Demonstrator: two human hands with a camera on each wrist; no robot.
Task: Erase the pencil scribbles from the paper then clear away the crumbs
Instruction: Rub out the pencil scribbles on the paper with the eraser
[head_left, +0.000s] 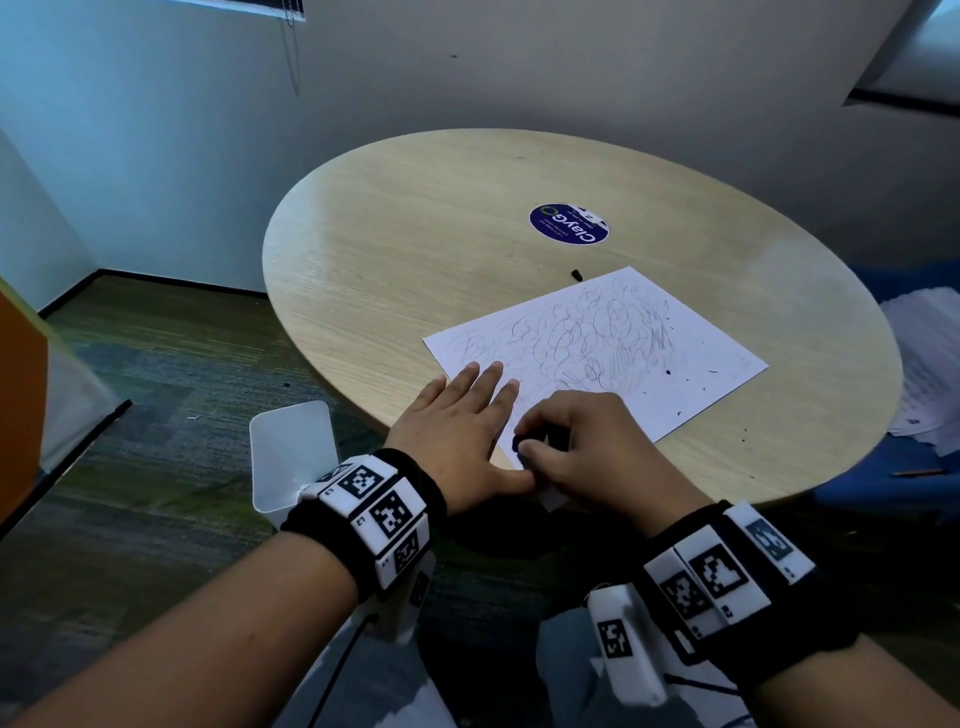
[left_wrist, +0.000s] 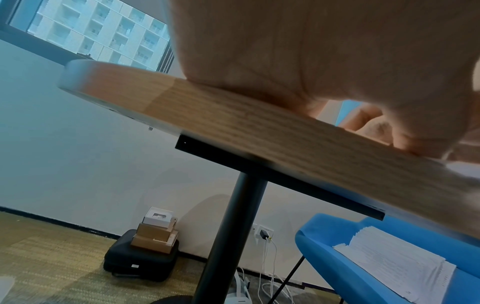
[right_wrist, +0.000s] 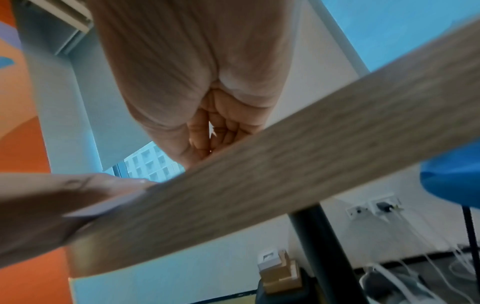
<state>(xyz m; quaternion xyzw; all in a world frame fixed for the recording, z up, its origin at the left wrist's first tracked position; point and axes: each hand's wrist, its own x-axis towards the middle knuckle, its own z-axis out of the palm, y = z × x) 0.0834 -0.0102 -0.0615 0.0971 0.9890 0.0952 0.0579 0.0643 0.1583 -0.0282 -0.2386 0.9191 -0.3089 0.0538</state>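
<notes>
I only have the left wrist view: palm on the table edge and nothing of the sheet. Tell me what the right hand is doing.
Observer: The right hand pinches a dark eraser at the near corner of the paper.
Operator: Report what the left hand does up top.
Observer: The left hand lies flat, fingers straight, holding down the paper's near-left edge.
Operator: Give me the state of the scribbles.
Observer: Pencil scribbles cover most of the sheet, and dark crumbs dot its right side.
</notes>
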